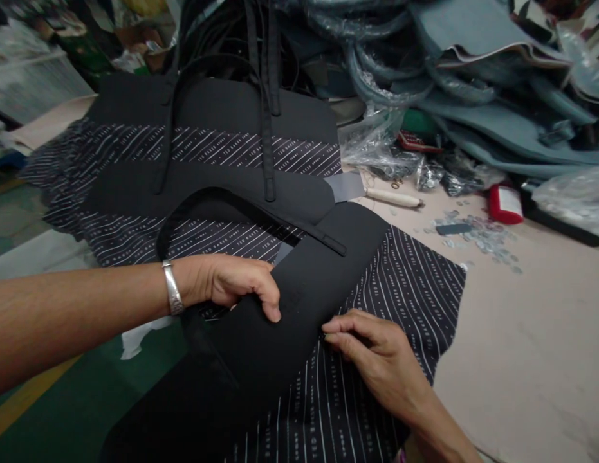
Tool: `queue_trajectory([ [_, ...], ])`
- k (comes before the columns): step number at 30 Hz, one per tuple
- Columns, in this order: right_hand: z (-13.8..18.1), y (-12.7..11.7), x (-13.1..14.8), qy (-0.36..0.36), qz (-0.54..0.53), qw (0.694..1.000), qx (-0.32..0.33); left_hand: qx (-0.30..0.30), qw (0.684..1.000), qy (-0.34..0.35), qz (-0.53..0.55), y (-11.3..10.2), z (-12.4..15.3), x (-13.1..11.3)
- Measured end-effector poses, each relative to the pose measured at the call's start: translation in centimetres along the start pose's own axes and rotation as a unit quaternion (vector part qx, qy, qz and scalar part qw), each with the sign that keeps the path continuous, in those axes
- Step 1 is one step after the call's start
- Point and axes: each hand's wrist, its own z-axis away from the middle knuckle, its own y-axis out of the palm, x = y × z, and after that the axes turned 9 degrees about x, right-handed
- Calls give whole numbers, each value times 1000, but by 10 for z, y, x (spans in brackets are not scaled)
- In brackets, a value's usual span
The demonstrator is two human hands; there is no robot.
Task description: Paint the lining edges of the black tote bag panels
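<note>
A black bag panel (299, 289) with a strap handle (331, 239) lies slantwise before me, joined to black lining cloth (415, 283) with white stripes and lettering. My left hand (246, 283) grips the panel, its thumb pressed on top and its fingers hidden underneath. At the panel's edge over the lining, my right hand (367, 347) pinches thumb and forefinger together. A tiny dark bit shows at those fingertips, too small to name. Behind the left hand, further black panels (212, 190) with handles and striped lining are laid overlapping.
On the table (531, 360) are a white-handled tool (396, 198), scattered small clear discs (492, 238) and a red container (506, 204). Grey-blue bag pieces (497, 116) in plastic wrap are piled at the back right. The green floor (43, 418) shows at lower left.
</note>
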Motion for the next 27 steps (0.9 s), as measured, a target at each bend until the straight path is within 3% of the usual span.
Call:
queue_trajectory([
  [6, -1, -2, -1, 82, -1, 997, 4, 9, 1000, -9, -6, 4, 2, -5],
  [11, -1, -1, -2, 100, -7, 995, 10, 9, 1000, -17, -3, 6, 2, -7],
  [20, -7, 5, 2, 11, 151, 987, -60, 10, 1000, -11, 9, 2, -6, 8],
  [27, -6, 7, 2, 0, 150, 986, -71, -16, 999, 29, 2, 14, -1, 7],
])
